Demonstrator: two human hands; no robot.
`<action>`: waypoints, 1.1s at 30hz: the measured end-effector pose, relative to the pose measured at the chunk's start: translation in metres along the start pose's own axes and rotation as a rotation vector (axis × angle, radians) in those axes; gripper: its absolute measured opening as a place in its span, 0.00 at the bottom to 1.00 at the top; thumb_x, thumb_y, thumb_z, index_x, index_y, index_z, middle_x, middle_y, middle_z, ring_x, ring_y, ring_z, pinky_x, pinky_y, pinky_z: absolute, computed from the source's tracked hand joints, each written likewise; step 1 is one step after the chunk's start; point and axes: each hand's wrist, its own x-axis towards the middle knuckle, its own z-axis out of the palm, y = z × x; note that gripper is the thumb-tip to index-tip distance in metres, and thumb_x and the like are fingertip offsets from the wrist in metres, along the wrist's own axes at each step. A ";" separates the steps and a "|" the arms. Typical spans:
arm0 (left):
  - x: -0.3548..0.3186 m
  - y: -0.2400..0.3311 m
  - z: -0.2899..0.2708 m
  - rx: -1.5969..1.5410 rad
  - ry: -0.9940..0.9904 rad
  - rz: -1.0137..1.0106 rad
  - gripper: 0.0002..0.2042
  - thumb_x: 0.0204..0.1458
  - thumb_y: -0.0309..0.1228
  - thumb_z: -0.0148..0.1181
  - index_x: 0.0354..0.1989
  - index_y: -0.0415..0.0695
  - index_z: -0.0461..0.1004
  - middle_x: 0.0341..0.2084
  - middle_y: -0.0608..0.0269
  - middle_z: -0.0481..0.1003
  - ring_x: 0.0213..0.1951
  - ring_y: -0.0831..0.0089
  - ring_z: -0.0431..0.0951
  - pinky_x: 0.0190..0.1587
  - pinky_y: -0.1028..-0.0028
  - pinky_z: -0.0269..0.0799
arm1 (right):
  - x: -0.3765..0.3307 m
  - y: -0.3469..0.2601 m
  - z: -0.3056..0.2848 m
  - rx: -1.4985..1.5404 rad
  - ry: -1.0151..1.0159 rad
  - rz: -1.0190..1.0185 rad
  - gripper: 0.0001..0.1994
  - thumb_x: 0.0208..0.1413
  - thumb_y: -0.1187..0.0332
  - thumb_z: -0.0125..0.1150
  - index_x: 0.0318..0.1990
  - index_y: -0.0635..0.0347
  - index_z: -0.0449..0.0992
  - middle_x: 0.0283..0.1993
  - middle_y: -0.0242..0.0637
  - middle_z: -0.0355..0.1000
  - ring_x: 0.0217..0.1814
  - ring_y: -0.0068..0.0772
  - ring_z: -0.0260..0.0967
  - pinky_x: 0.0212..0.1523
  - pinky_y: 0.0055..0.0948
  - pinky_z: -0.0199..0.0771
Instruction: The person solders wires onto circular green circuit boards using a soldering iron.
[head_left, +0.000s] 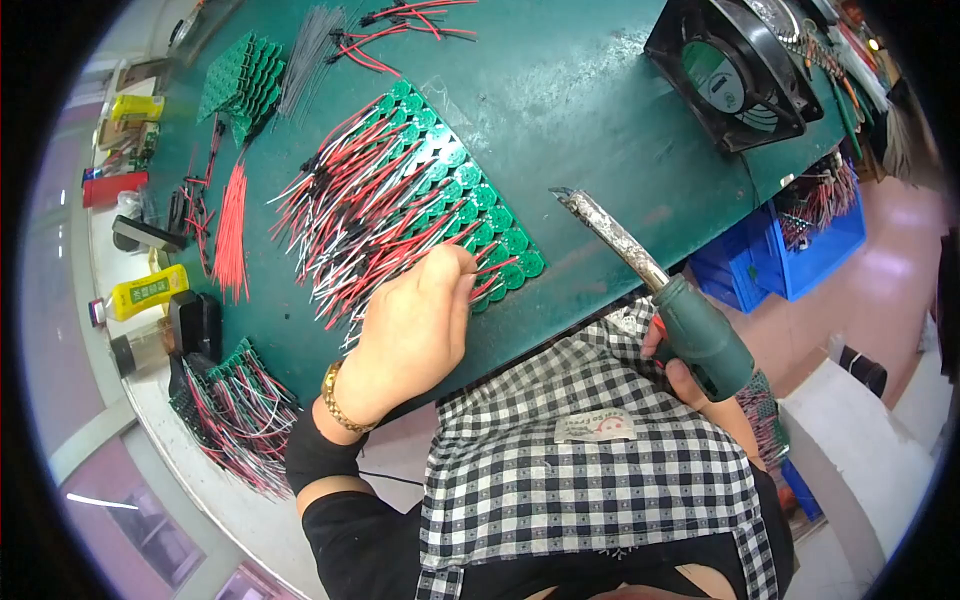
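Across my green mat (560,110) lies a row of small round green boards (470,190) trailing red, black and white wires. My left hand (415,330) pinches wires at its near end; my right hand (690,385) grips the soldering iron (655,280).

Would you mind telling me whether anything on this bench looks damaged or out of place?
The soldering iron in the right hand has a crusted, discoloured tip, which looks worn. The left hand rests on wires at the panel of green round boards, laid in tidy rows. Nothing looks spilled.
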 end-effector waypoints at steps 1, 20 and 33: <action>-0.001 0.002 0.004 -0.028 0.018 -0.027 0.11 0.45 0.24 0.64 0.34 0.43 0.67 0.23 0.58 0.72 0.22 0.61 0.75 0.23 0.68 0.70 | 0.001 -0.007 -0.001 0.035 0.006 0.025 0.11 0.45 0.70 0.53 0.37 0.60 0.74 0.30 0.35 0.74 0.31 0.35 0.73 0.36 0.30 0.74; -0.002 -0.008 0.028 -0.120 0.237 0.008 0.07 0.36 0.22 0.65 0.23 0.44 0.73 0.17 0.64 0.72 0.17 0.69 0.73 0.18 0.73 0.67 | -0.020 -0.017 -0.014 0.143 -0.131 0.194 0.15 0.48 0.59 0.56 0.38 0.58 0.77 0.31 0.34 0.76 0.30 0.35 0.74 0.36 0.30 0.74; 0.000 -0.007 0.032 -0.103 0.250 0.015 0.07 0.35 0.21 0.66 0.22 0.44 0.73 0.16 0.65 0.70 0.16 0.69 0.72 0.18 0.72 0.67 | -0.029 -0.015 -0.019 -0.143 -0.157 0.323 0.18 0.35 0.61 0.62 0.39 0.52 0.79 0.37 0.34 0.76 0.40 0.45 0.73 0.46 0.37 0.70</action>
